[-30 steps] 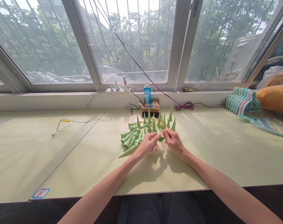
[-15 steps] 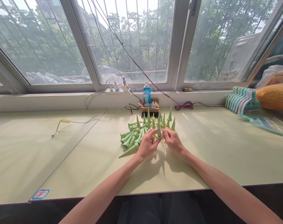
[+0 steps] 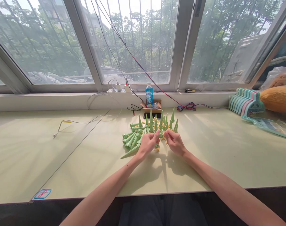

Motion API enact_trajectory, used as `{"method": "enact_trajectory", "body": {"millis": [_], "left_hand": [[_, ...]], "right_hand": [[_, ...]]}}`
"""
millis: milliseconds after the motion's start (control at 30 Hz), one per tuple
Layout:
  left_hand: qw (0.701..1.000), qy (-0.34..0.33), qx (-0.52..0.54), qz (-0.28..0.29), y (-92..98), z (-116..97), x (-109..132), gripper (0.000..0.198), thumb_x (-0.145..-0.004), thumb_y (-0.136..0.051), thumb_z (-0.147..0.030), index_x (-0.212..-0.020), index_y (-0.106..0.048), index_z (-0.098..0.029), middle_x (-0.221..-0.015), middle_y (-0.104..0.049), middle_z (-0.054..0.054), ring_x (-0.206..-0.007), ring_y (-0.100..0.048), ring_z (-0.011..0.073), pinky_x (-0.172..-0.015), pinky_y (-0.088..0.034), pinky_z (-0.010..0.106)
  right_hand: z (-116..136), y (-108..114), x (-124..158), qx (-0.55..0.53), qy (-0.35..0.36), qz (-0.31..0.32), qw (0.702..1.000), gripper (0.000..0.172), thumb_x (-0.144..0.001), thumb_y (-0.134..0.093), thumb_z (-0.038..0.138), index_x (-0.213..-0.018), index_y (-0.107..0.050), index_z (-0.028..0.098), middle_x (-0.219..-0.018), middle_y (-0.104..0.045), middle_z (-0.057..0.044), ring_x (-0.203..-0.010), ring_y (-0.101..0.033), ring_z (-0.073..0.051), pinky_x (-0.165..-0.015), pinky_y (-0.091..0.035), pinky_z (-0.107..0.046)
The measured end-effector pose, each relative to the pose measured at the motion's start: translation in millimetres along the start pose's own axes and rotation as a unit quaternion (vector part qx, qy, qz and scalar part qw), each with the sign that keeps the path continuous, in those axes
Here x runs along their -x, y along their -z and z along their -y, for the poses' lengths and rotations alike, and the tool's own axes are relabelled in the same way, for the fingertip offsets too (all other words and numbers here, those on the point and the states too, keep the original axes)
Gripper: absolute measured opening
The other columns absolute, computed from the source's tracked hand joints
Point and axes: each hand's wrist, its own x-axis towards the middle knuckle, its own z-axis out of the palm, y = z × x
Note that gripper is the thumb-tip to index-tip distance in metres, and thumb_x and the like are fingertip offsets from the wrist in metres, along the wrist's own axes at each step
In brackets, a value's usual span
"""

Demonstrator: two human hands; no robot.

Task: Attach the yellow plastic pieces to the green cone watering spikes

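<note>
Several green cone-shaped pieces (image 3: 135, 138) lie and stand in a pile on the pale table (image 3: 86, 169), with small yellow pieces (image 3: 157, 148) among them. At the pile's near right edge, my left hand (image 3: 149, 142) is closed on a green cone (image 3: 161, 135), whose rounded end shows between my hands. My right hand (image 3: 174, 142) is pinched just to the right of it, around a small yellow piece (image 3: 166, 142) that shows partly under the fingers.
Behind the pile stand a small cardboard box (image 3: 152, 110) and a blue bottle (image 3: 149, 95). Cables (image 3: 187, 106) run along the back. Pastel plastic racks (image 3: 247, 102) and a flat teal piece (image 3: 265, 125) lie at the right. A white cable (image 3: 73, 122) crosses the left side.
The green cone at my left hand has tilted from upright, so its end faces me. My left fingers have closed round it. My right hand has barely moved.
</note>
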Motion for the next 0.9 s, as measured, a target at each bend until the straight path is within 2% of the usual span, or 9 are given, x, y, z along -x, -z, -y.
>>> {"method": "enact_trajectory", "body": {"millis": [100, 300, 500, 600, 733, 900], "left_hand": [[0.999, 0.032, 0.025, 0.020, 1.7, -1.7, 0.3, 0.061, -0.084, -0.052, -0.067, -0.061, -0.065, -0.011, -0.056, -0.060, 0.004, -0.041, -0.039, 0.0065, -0.044, -0.030, 0.022], [0.996, 0.045, 0.065, 0.047, 3.3, -3.3, 2.8, 0.056, -0.083, -0.056, -0.065, -0.064, -0.063, -0.012, -0.047, -0.050, -0.001, -0.038, -0.033, 0.0053, -0.043, -0.028, 0.022], [0.999, -0.004, 0.036, 0.039, 3.6, -0.9, 2.2, 0.048, -0.082, -0.061, -0.061, -0.073, -0.064, -0.014, -0.054, -0.050, -0.003, -0.041, -0.036, 0.0052, -0.044, -0.029, 0.020], [0.999, -0.035, 0.022, 0.028, 2.4, 0.7, 2.3, 0.045, -0.081, -0.063, -0.059, -0.080, -0.064, -0.014, -0.065, -0.056, 0.000, -0.046, -0.040, 0.0060, -0.044, -0.031, 0.020], [0.997, -0.080, 0.020, 0.012, -0.7, 4.6, 3.1, 0.039, -0.082, -0.065, -0.054, -0.089, -0.061, -0.015, -0.074, -0.058, 0.001, -0.047, -0.038, 0.0047, -0.042, -0.027, 0.018], [0.991, -0.136, 0.005, 0.002, -3.7, 9.6, 2.8, 0.034, -0.084, -0.064, -0.047, -0.097, -0.058, -0.017, -0.093, -0.061, 0.004, -0.046, -0.041, 0.0033, -0.041, -0.032, 0.018]], "right_hand": [[-0.6, -0.5, 0.7, -0.003, -0.003, 0.003, 1.000, 0.041, -0.099, -0.039, 0.046, -0.067, -0.037, 0.021, -0.056, -0.038, 0.004, -0.050, -0.035, -0.011, -0.050, -0.029, -0.026], [-0.2, -1.3, 1.5, -0.017, -0.022, -0.003, 1.000, 0.041, -0.099, -0.039, 0.048, -0.067, -0.039, 0.021, -0.055, -0.039, 0.004, -0.050, -0.036, -0.012, -0.051, -0.031, -0.026], [1.2, -3.3, 1.7, -0.047, -0.048, -0.010, 0.998, 0.044, -0.099, -0.037, 0.051, -0.066, -0.037, 0.022, -0.056, -0.039, 0.004, -0.050, -0.036, -0.012, -0.048, -0.031, -0.026], [1.6, -4.4, 1.5, -0.069, -0.061, -0.014, 0.996, 0.046, -0.098, -0.037, 0.053, -0.065, -0.037, 0.022, -0.055, -0.039, 0.004, -0.048, -0.036, -0.012, -0.046, -0.031, -0.026], [0.7, -6.7, 2.1, -0.124, -0.082, -0.015, 0.989, 0.047, -0.098, -0.039, 0.056, -0.065, -0.036, 0.022, -0.052, -0.035, 0.005, -0.045, -0.032, -0.011, -0.043, -0.029, -0.025], [0.2, -9.9, 2.3, -0.200, -0.112, -0.016, 0.973, 0.050, -0.094, -0.043, 0.061, -0.063, -0.034, 0.022, -0.051, -0.031, 0.007, -0.041, -0.029, -0.009, -0.039, -0.025, -0.025]]}}
